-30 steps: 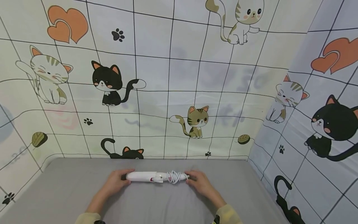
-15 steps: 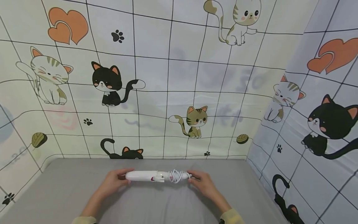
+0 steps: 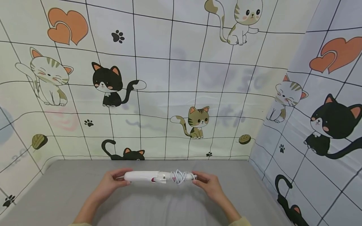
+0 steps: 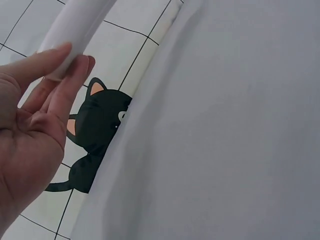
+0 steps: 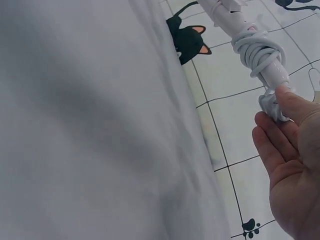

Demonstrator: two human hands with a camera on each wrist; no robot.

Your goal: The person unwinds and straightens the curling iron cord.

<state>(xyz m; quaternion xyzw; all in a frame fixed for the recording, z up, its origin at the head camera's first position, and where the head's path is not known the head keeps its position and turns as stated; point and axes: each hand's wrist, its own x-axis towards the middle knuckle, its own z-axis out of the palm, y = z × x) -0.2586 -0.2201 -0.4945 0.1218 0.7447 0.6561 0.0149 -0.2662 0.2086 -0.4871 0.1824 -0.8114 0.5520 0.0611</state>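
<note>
A white curling iron [image 3: 141, 176] lies level between my two hands, above the grey cloth, with a soft shadow beneath it. It has a thick smooth barrel, a small lever with a red mark near the middle, and a white cord [image 3: 178, 176] wound round the handle. My left hand [image 3: 106, 185] pinches the barrel's end between thumb and fingers; the left wrist view shows the thumb on one side of the barrel [image 4: 75, 30]. At the other end, my right hand [image 3: 211, 187] pinches the handle's tip, where the cord [image 5: 257, 50] comes out in a bunched loop.
Grey cloth [image 3: 158, 207] covers the flat surface below the hands. Behind it stands a white grid-patterned curtain [image 3: 152, 106] printed with cats, hearts and paws. A second printed curtain panel [image 3: 299, 135] closes off the right side.
The curling iron has risen off the grey cloth towards the camera, held at both ends. Both hands have moved up with it and look slightly farther apart.
</note>
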